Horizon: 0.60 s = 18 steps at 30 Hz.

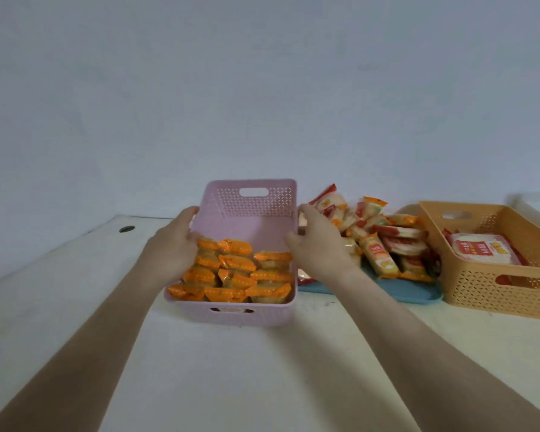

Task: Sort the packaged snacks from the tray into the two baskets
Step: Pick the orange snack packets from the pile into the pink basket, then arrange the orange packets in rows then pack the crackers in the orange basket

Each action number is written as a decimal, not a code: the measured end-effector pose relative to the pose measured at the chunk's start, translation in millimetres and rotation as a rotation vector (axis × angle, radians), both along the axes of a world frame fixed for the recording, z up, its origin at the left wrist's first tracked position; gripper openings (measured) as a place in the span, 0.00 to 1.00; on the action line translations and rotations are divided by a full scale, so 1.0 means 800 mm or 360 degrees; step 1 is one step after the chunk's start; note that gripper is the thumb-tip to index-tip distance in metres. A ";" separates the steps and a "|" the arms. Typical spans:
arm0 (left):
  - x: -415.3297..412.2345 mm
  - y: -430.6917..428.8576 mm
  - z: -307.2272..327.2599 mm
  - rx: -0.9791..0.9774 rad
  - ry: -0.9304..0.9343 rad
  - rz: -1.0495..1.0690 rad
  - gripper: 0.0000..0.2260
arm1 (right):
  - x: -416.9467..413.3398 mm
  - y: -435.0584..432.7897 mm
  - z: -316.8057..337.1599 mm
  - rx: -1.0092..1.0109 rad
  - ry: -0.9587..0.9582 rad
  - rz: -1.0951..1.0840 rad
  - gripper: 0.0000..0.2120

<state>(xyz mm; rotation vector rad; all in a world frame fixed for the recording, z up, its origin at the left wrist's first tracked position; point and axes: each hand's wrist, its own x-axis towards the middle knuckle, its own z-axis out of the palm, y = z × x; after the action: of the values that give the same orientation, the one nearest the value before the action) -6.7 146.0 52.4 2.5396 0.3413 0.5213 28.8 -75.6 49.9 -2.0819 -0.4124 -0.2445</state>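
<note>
While the left hand (174, 244) and right hand (318, 242) each grip a side wall of the pink perforated plastic basket (253, 210) of orange-wrapped snack packets (237, 271) on the white bench (262, 369), shoving it right could probably topple the red-and-yellow packet heap (387, 241) on the blue tray (409, 293) alongside.

matt plastic pink basket (247, 316) — glossy snack wrappers (236, 269)

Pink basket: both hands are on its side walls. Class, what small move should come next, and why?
Probably let go and send the right hand to the pile on the blue tray for another packet. Both it and the left hand hold the pink basket, whose far half is bare, while mixed packets lie unsorted on the tray.
</note>
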 end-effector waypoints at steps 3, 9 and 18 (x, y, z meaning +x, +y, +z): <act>-0.013 0.031 -0.003 -0.0047 0.0110 0.0094 0.23 | 0.003 0.046 -0.017 0.0013 0.0138 0.0098 0.17; -0.011 0.071 -0.014 0.0035 0.0428 0.0236 0.22 | 0.000 0.106 -0.034 0.0141 0.0338 0.0217 0.11; -0.016 0.039 0.016 0.0501 0.0330 0.0352 0.20 | 0.018 0.087 -0.038 0.0111 0.0512 0.0317 0.23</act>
<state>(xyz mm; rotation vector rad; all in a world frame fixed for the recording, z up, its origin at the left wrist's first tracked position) -19.3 176.9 64.8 2.8885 0.6688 0.4192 42.9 -5.8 19.7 -1.9518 -0.4046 0.1899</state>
